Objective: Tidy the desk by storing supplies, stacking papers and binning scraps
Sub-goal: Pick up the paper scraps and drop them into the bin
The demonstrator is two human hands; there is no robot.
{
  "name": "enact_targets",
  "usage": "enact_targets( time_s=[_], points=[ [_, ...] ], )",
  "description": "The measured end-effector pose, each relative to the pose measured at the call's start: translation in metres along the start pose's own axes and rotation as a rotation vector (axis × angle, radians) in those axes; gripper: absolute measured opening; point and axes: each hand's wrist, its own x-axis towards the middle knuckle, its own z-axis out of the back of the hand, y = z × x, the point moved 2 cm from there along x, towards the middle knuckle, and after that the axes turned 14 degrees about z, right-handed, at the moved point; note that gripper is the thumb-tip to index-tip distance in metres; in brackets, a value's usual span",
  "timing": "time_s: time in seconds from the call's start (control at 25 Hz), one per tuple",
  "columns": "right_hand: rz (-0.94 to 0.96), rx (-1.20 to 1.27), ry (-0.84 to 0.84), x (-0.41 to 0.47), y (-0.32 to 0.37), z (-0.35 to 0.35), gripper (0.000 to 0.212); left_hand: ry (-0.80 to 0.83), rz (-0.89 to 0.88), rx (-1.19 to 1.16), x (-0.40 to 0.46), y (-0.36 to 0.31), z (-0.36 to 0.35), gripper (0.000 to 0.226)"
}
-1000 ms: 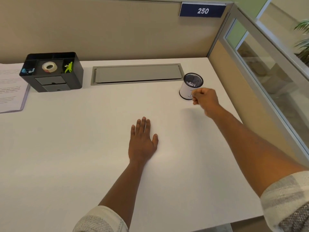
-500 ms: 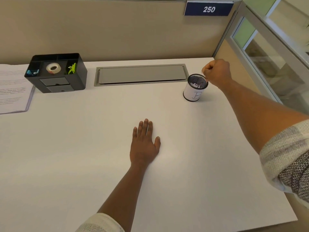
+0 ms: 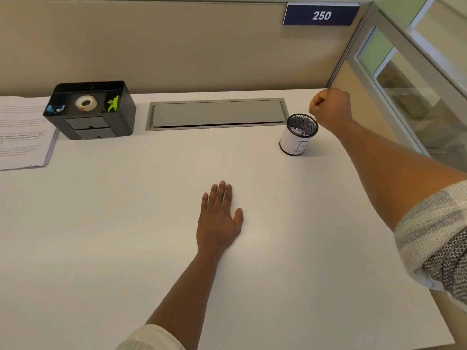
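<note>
A person's right hand (image 3: 331, 109), fingers curled, contents unseen, hovers at the scrap-filled mesh bin (image 3: 299, 134) on the counter (image 3: 151, 248), left hand (image 3: 219, 221) flat; binning appears underway, release likely next.

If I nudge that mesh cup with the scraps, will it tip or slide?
The mesh cup probably slides: it looks light, holding only paper scraps, and the desk looks smooth. Being taller than wide, a push at the rim might tip it.

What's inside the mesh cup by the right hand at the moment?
The mesh cup holds crumpled white paper scraps, visible through its open top. The white label wrapped around it hides how deep they go. Whether the right hand holds anything can't be seen.
</note>
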Motion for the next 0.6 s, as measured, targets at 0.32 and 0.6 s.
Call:
enact_targets(
  time_s=[0.32, 0.6],
  points=[
    [0.002, 0.193, 0.038, -0.015, -0.005, 0.003, 0.032, -0.005, -0.004, -0.006, -0.001, 0.0, 0.002, 0.068],
    [0.056, 0.01, -0.164, -0.042, 0.01, 0.014, 0.027, 0.004, -0.016, -0.012, -0.001, -0.001, 0.003, 0.068]
  ],
)
